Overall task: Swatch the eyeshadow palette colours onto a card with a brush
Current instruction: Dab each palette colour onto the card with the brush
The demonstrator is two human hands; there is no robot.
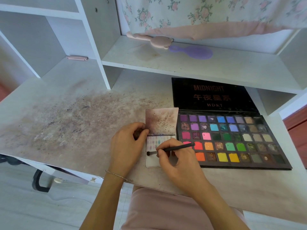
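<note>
I see the white desk (69,103) first, its top smudged with brownish powder, with shelving at twelve o'clock. On the desk at three o'clock lies the open eyeshadow palette (232,140), its black lid (212,95) flat behind the rows of coloured pans. Touching the palette's left edge is the card (153,161), folded open, the upper flap speckled with dark powder and the lower leaf carrying rows of pale swatches. My left hand (127,145) comes in from six o'clock, wrist straight, fingers curled under and pinching the card's left edge at the fold. My right hand (176,160) crosses in from five o'clock, knuckles up, thumb and fingers pinching the black brush (172,148) near its ferrule; the bristle head points to nine o'clock and touches the lower leaf. On the shelf sit a pink bear-shaped brush (154,41) and a purple hairbrush (194,52).
</note>
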